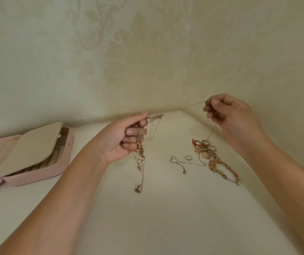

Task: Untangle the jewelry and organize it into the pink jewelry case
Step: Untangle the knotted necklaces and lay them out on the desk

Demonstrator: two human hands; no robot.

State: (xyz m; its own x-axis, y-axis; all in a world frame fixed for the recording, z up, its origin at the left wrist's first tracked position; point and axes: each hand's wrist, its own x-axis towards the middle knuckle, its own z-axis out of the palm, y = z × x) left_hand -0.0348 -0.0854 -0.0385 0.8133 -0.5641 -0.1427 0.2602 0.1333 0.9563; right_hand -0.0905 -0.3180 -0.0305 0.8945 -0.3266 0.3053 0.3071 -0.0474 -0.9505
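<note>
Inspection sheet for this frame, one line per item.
Surface: pale tabletop set in a wall corner.
Job's things: pink jewelry case open, at left; pile of rings and bracelets, silver chain and small ring lying loose.
Clutter: nothing seen.
Grippers: left hand grips tangled chains; right hand pinches thin chain.
Cables: nothing seen.
Surroundings: patterned wallpaper.

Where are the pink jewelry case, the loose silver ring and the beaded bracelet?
pink jewelry case (37, 174): head view, front pink wall of the base.
silver ring (188, 158): head view, its small band on the table.
beaded bracelet (229, 169): head view, pink beads along its curve.
</note>
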